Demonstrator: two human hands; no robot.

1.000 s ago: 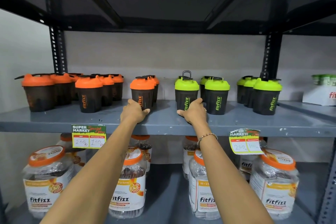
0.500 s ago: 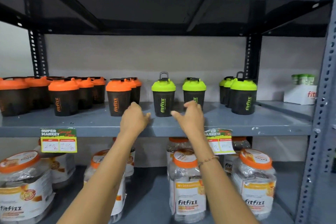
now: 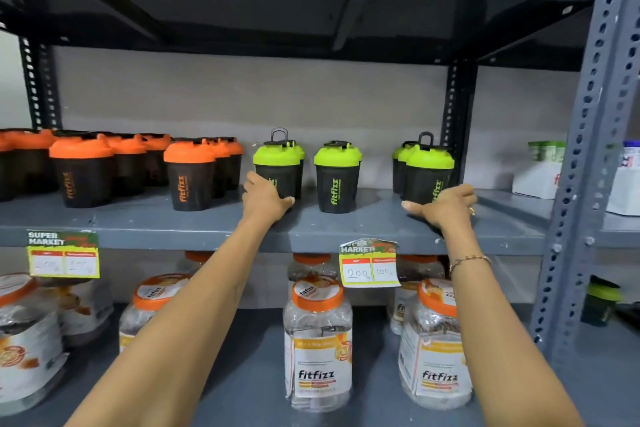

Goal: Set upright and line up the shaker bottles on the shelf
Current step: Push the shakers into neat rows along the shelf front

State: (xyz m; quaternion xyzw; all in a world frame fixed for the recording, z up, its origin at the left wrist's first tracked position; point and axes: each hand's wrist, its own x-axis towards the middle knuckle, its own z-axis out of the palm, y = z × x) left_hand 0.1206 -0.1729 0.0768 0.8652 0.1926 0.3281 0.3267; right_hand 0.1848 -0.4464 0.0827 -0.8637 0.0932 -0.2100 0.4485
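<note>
Green-lidded shakers (image 3: 337, 177) are stood upright on the grey shelf (image 3: 207, 232), right of the orange-lidded ones (image 3: 190, 177). The leftmost green shaker (image 3: 278, 168) is gripped at its base by the left hand (image 3: 265, 199); the rightmost one (image 3: 427, 173) is cupped by the right hand (image 3: 446, 206).

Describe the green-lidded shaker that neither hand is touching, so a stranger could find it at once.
Look at the middle shelf of the grey metal rack, where orange-lidded shakers fill the left and green-lidded ones the right. Between the left hand and the right hand stands one green-lidded shaker. It has open shelf on both sides, untouched, its carry loop folded flat.
</note>
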